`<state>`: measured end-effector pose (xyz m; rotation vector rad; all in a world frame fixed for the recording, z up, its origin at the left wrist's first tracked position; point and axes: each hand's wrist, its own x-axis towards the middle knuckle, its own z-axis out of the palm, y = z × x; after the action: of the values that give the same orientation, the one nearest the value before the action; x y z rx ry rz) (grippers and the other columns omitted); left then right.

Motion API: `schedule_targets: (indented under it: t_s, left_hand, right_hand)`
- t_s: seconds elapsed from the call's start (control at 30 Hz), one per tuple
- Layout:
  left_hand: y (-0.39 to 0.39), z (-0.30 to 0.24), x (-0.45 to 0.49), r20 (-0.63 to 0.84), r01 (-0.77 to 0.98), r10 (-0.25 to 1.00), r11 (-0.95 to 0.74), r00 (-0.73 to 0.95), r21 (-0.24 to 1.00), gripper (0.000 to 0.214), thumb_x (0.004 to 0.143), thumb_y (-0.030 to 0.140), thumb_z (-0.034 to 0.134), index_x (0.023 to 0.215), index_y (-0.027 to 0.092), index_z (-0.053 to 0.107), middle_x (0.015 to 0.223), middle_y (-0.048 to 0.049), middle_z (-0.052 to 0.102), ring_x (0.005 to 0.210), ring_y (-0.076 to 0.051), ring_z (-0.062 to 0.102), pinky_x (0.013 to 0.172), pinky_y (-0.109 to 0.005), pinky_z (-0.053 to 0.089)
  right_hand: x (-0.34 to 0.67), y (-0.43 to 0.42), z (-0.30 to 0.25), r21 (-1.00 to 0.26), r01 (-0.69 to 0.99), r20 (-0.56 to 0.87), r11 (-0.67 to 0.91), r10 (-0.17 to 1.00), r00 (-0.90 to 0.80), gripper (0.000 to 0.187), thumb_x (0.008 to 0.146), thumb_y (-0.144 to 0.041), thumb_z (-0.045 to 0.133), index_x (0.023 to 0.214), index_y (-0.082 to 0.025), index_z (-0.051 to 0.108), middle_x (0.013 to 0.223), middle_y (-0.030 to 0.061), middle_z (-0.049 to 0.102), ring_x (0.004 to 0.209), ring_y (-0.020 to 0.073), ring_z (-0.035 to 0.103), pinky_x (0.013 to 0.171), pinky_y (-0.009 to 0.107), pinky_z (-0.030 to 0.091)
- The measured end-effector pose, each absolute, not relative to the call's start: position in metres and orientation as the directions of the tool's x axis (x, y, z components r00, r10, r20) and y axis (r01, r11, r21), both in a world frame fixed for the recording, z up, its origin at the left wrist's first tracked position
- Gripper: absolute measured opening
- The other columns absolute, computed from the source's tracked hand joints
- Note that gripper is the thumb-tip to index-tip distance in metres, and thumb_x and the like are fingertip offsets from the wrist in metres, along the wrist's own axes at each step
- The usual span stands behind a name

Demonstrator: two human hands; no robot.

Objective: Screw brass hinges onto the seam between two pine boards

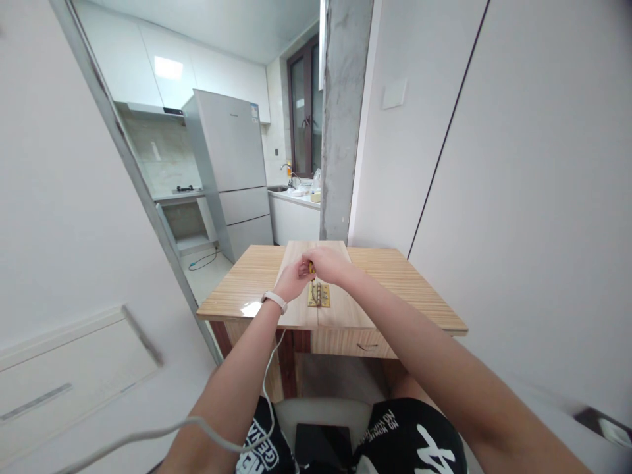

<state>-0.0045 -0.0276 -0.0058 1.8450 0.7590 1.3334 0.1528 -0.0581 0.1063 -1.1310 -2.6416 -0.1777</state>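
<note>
A brass-coloured hinge [318, 295] lies spread across the seam between two pale wooden boards [296, 317]. Just beyond it, my two hands meet around a small yellow-handled screwdriver [311, 268], mostly covered by fingers; a thin shaft seems to run down toward the hinge. My right hand [328, 263] is closed over the top of it, fingers bent down. From the other side, my left hand [295, 276] pinches close to the handle, its fingertips partly hidden. A light watch band circles my left wrist.
The boards rest on a wood-grain table [385, 280] with a drawer [353, 343] in front. A white cable [269, 388] hangs past the table's near edge beside my left arm. Walls stand on both sides; a fridge [237, 145] and sink counter are behind.
</note>
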Motion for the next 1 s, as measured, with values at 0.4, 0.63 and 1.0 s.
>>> schedule_targets:
  t_s: [0.4,0.63,1.0]
  left_hand:
    - [-0.038,0.001,-0.002,0.585,0.343,0.802,-0.588,0.125,0.733,0.020,0.077,0.029,0.076,0.080,0.019,0.059,0.074,0.0018,0.065,0.069,-0.013,0.064,0.063,-0.023,0.047]
    - [-0.040,0.000,0.007,0.599,0.339,0.800,-0.571,0.029,0.747,0.015,0.071,0.016,0.073,0.083,0.018,0.063,0.068,0.0037,0.063,0.062,-0.011,0.056,0.057,-0.021,0.040]
    - [-0.029,0.003,-0.005,0.527,0.044,0.813,-0.552,0.248,0.832,0.045,0.077,0.022,0.078,0.118,0.017,0.061,0.108,-0.0096,0.072,0.094,-0.018,0.070,0.082,-0.032,0.057]
  right_hand:
    - [0.146,-0.071,0.121,0.103,0.899,0.311,0.425,0.845,-0.435,0.034,0.094,-0.045,0.059,0.094,-0.015,0.075,0.097,0.0174,0.075,0.096,0.0267,0.070,0.082,0.031,0.047]
    - [0.134,-0.077,0.114,0.082,0.903,0.291,0.422,0.856,-0.427,0.023,0.094,-0.029,0.059,0.096,-0.014,0.076,0.103,0.0188,0.076,0.099,0.0259,0.071,0.082,0.028,0.048]
    - [0.142,-0.070,0.116,0.039,0.781,0.265,0.623,0.747,-0.609,0.021,0.088,-0.014,0.061,0.103,-0.018,0.076,0.107,0.0103,0.076,0.098,0.0207,0.069,0.083,0.026,0.044]
